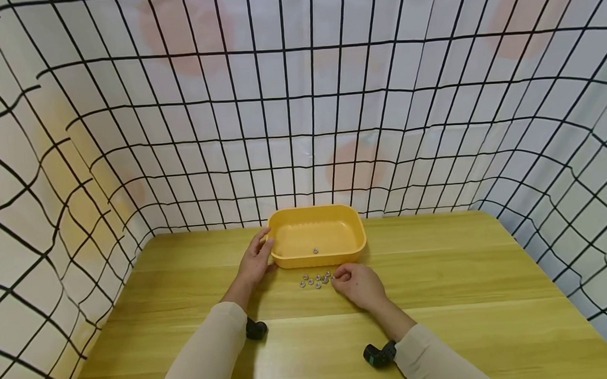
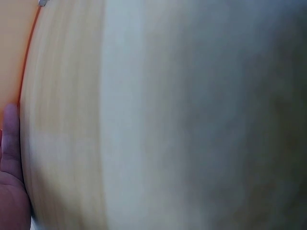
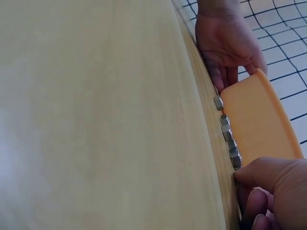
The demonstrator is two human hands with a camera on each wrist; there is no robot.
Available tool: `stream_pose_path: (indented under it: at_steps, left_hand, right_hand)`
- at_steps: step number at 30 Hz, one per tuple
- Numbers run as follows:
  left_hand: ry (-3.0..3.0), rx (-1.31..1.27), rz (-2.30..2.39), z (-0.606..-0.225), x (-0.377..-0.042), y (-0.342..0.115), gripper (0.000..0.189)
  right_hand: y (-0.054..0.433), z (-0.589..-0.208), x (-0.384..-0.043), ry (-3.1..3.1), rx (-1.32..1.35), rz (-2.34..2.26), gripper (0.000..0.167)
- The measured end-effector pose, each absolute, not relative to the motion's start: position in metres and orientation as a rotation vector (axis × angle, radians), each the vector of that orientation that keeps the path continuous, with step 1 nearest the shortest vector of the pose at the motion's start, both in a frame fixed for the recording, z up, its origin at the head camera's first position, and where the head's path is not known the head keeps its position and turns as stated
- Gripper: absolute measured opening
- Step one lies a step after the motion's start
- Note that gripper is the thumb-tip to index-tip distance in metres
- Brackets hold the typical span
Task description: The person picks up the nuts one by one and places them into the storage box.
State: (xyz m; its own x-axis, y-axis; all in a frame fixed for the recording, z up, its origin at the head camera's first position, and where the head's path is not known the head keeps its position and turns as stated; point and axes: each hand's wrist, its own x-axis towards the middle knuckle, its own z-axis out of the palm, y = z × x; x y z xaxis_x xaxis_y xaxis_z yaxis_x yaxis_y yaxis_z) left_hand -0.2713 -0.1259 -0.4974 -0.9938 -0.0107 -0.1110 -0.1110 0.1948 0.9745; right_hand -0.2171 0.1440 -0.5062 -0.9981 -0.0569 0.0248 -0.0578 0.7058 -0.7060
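A yellow plastic basin (image 1: 318,260) stands on the wooden table, with one metal nut (image 1: 315,250) inside near its front wall. My left hand (image 1: 254,263) rests against the basin's left end, its fingers spread along the outside and up to the rim. In front of the basin lies a loose cluster of several hex nuts (image 1: 311,281). At the right edge of that cluster my right hand (image 1: 361,286) pinches a nut, mostly hidden by the fingertips. The right wrist view shows its thumb (image 3: 261,171) low by the row of nuts (image 3: 226,130).
The wooden table (image 1: 465,284) spreads out on both sides of the basin. White walls covered by a black grid net (image 1: 300,116) stand close behind the basin and along both sides. A dark wrist camera (image 1: 379,356) hangs at my right sleeve.
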Motion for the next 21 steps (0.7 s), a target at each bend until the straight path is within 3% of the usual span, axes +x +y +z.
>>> stream_pose_path:
  at_steps: [21]
  left_hand:
    - [2.346,-0.116,1.949,-0.4996,-0.2719,-0.1270,0.047]
  right_hand:
    - [0.1453,-0.5016,-0.2128,-2.798,0.106,1.476,0.011]
